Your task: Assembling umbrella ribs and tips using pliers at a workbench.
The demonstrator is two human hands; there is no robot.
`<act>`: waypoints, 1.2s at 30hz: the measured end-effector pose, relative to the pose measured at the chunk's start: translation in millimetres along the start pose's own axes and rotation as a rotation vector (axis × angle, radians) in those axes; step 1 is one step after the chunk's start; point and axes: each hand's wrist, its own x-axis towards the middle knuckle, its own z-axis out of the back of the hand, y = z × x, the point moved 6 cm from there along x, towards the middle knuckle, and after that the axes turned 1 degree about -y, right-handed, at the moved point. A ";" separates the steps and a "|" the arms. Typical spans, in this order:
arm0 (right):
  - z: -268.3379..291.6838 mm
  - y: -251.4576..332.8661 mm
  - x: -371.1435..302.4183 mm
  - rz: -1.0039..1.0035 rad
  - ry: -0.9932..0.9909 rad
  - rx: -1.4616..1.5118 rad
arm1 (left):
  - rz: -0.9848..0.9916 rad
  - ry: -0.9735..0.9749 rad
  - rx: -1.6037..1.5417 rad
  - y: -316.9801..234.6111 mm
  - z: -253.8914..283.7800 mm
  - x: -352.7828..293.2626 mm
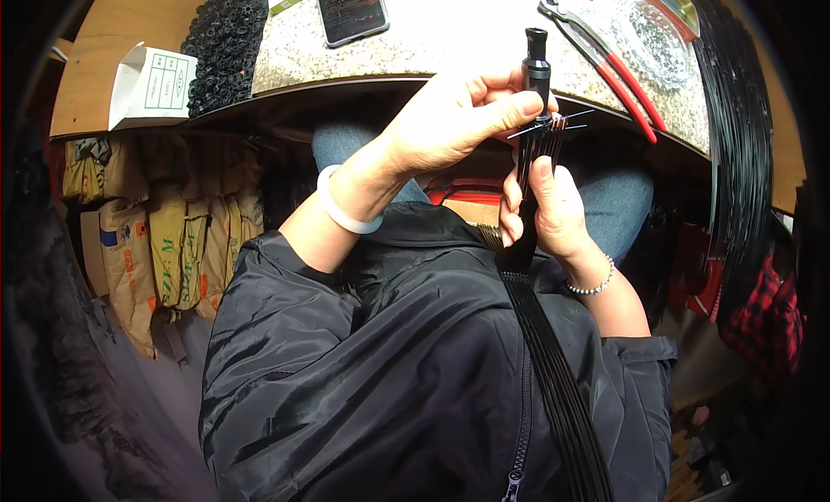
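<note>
While left hand (450,121) pinches black tube (537,59), right hand (558,210) grips black strands (542,142) just below.

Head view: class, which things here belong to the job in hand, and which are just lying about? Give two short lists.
In the job:
- black cylindrical piece, in the left hand
- black strands, gripped by the right hand

Apparently lying about:
- phone
- white box
- red-handled pliers and black rings, untouched, though possibly related
</note>
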 end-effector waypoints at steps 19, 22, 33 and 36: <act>1.4 -2.9 -0.4 0.026 0.053 0.079 | -0.106 0.029 -0.025 -5.5 -14.4 -16.2; 0.9 -3.8 1.1 0.028 0.096 0.101 | -0.107 0.062 -0.016 -5.5 -10.1 -13.8; -11.4 10.3 -22.1 0.092 0.180 -0.124 | -0.069 0.108 -0.204 -26.6 -29.8 -35.0; 32.6 -48.5 -62.2 0.336 0.328 -0.329 | -0.687 0.117 0.103 -50.3 -50.4 -68.0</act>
